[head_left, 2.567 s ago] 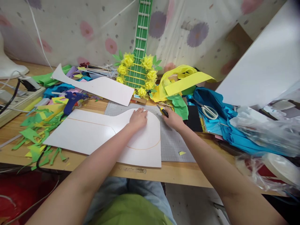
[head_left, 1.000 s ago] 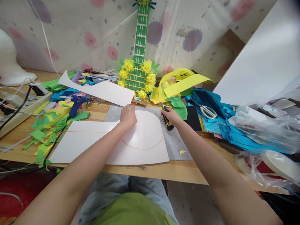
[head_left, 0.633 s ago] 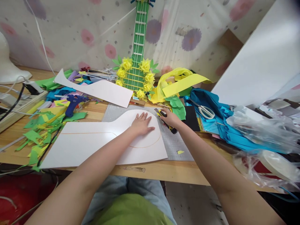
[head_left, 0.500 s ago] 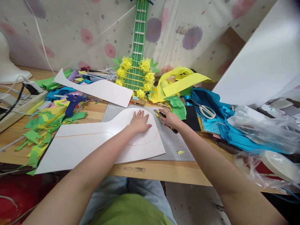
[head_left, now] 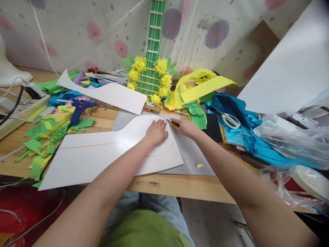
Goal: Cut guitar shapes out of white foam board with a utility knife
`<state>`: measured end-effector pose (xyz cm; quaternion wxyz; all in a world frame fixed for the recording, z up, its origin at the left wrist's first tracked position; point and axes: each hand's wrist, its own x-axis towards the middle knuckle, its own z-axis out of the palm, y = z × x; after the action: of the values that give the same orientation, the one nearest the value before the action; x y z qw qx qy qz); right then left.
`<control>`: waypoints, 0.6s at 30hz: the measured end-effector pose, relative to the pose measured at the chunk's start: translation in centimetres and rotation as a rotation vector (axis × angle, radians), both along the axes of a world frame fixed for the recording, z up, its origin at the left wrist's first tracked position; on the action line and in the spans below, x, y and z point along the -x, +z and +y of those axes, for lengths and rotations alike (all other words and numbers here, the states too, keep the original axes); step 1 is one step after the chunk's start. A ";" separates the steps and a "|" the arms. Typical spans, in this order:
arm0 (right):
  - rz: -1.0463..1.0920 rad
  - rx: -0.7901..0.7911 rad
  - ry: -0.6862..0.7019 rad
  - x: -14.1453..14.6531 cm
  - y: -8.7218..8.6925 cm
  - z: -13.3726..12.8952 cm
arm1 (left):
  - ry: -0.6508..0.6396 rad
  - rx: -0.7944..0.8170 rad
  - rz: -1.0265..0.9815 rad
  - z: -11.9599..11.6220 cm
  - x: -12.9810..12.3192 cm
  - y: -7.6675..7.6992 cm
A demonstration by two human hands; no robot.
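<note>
While the left hand (head_left: 156, 132) lies palm-down on the white board (head_left: 102, 156), stretched left to right across the table (head_left: 195, 187), the right hand (head_left: 186, 127) clasps a utility knife (head_left: 175, 124) beside its curved right edge, blade contact hard to tell.

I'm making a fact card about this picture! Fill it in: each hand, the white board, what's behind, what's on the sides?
Left hand: resting flat on the white board
Right hand: holding a cutter at the board's rounded end
White board: partly on a gray mat; orange line drawn on it
Behind: green guitar shape, yellow flowers
Left side: blue glue gun
Right side: scissors
</note>
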<state>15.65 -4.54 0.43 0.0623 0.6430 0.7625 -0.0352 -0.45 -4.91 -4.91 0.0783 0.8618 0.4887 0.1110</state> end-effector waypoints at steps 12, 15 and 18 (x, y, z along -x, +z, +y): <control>-0.035 0.009 0.016 0.0 0.3 -1.0 | 0.017 -0.001 0.000 -0.1 -0.2 0.4; -0.051 0.000 0.013 -0.2 0.1 -1.5 | 0.017 -0.008 0.002 -0.1 -0.2 0.2; 0.000 0.016 -0.005 -0.8 0.3 -2.3 | 0.017 -0.011 -0.002 -0.2 -0.1 0.1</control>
<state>16.41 -6.81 0.71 0.0671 0.6443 0.7607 -0.0415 -0.35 -5.08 -4.82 0.0732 0.8578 0.4956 0.1149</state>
